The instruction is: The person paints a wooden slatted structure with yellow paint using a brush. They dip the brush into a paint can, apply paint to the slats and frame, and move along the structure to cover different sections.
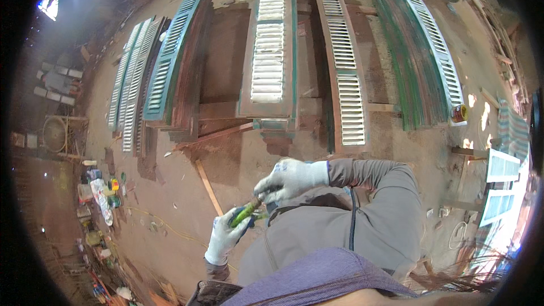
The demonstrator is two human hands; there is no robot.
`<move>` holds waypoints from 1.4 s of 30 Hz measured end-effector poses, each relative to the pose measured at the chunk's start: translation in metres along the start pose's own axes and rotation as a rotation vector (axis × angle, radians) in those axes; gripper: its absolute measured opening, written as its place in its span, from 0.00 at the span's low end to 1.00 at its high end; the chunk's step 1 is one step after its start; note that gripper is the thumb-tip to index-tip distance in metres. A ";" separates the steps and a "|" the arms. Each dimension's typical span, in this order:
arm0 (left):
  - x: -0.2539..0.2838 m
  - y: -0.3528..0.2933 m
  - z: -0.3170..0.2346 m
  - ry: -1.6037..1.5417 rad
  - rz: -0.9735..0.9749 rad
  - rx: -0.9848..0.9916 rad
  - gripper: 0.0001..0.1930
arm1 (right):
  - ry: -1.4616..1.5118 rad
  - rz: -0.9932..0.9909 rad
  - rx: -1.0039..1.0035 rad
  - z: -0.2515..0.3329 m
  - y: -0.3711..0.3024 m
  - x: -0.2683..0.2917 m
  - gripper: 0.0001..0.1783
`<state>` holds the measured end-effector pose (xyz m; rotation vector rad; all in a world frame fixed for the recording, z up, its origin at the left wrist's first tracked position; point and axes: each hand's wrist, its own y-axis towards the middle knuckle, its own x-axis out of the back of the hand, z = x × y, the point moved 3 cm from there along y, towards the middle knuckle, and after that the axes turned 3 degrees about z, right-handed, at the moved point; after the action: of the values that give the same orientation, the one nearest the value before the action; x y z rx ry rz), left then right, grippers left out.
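Note:
White gloves with grey palms cover both of my hands, which meet in front of my grey jacket. My left hand (223,237) is closed around a slim bright green object (244,213) with a darker upper end; its exact kind does not show. Above it, my right hand (292,179) is bent inward, its fingers closed on that darker end. Beyond my hands stands a raised stack topped by a louvered shutter panel (268,59) with white slats and a brown frame.
A brown-framed louvered panel (344,82) lies right of the middle stack. Stacks with blue-framed panels stand at left (168,68) and far right (429,37). A wooden strip (208,188) lies on the floor near my left hand. Cans and bags (103,199) line the left side.

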<state>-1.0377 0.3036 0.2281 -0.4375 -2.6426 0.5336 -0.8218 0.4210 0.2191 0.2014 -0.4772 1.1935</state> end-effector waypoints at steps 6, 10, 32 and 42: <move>0.072 0.017 -0.007 -0.171 0.116 0.255 0.14 | -0.068 -0.118 0.126 0.014 0.059 0.010 0.18; 0.119 0.030 0.003 -0.202 0.183 0.248 0.12 | -0.102 -0.085 0.087 0.030 0.093 0.023 0.12; 0.339 0.216 0.051 0.601 0.258 -0.933 0.10 | 0.571 -0.195 -0.364 -0.020 0.336 -0.005 0.35; 0.399 0.315 0.169 0.055 -0.344 -0.437 0.13 | -0.028 -0.604 -1.206 -0.194 0.157 0.025 0.23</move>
<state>-1.3908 0.6790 0.0813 -0.1078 -2.6903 -0.1647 -0.9121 0.5762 0.0438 -0.6409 -0.9936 0.1827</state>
